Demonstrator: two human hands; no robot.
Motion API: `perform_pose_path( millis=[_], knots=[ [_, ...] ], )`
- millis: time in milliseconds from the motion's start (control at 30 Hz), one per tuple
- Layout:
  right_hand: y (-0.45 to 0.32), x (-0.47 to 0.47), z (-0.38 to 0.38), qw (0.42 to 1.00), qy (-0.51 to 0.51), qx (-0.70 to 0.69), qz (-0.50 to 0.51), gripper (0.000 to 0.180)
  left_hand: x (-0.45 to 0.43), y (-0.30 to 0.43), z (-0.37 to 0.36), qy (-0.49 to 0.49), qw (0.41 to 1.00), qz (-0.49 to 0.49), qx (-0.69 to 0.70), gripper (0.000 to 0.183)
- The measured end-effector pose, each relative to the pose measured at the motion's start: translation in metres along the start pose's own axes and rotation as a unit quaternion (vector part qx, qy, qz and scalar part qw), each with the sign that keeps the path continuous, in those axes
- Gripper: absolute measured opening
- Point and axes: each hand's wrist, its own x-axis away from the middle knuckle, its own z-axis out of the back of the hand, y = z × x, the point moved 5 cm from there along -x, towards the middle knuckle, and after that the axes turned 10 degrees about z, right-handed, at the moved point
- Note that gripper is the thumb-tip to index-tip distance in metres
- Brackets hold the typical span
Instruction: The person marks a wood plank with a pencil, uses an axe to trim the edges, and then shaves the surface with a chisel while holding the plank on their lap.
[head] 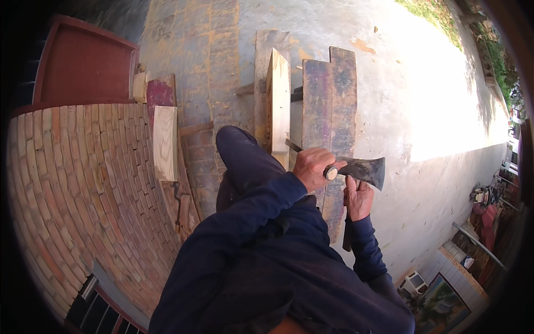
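Note:
My left hand (313, 169) is closed around the handle of a chisel (293, 145). The chisel's dark metal blade points up and left, its tip at the near end of a squared pale timber (280, 100); whether it touches the wood I cannot tell. A metal ring circles the round handle end, which faces me. In my right hand (359, 198) is an axe (363, 169), gripped close under the head with the thumb up. Its broad edge faces right, and the handle runs down beside my forearm. The axe head lies just right of the chisel handle's end.
The timber rests on a narrow wooden bench (261, 62). Right of it stands a worn plank bench (329, 104). Along the brick wall (83, 179), another pale wood block (165, 142) lies on boards near a hand brace (177, 200). My bent knee (233, 140) is beside the timber.

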Motion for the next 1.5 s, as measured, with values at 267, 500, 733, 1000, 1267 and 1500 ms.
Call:
perform_pose_path(
  millis=[267, 500, 733, 1000, 1267, 1500],
  knots=[
    [-0.02, 0.002, 0.004, 0.999, -0.002, -0.048, -0.001, 0.028, -0.004, -0.01, 0.007, 0.01, 0.998, 0.045, 0.047, 0.044],
    [-0.051, 0.006, 0.015, 0.988, 0.004, -0.151, 0.039, 0.036, -0.018, -0.017, 0.016, 0.058, 0.99, 0.105, 0.08, 0.044],
    [-0.116, 0.006, 0.027, 0.969, 0.041, -0.159, 0.183, 0.021, -0.024, -0.019, 0.014, 0.087, 0.986, 0.131, 0.061, 0.041],
    [-0.149, 0.011, 0.034, 0.949, 0.049, -0.181, 0.254, 0.027, -0.015, -0.023, 0.015, 0.092, 0.986, 0.113, 0.085, 0.04],
    [-0.151, -0.005, -0.015, 0.975, -0.067, -0.008, 0.209, 0.029, -0.014, -0.037, 0.027, 0.092, 0.984, 0.127, 0.089, 0.041],
    [-0.132, 0.02, 0.0, 0.974, -0.052, -0.027, 0.218, 0.031, -0.005, -0.032, 0.027, 0.104, 0.982, 0.114, 0.108, 0.04]
  ],
)
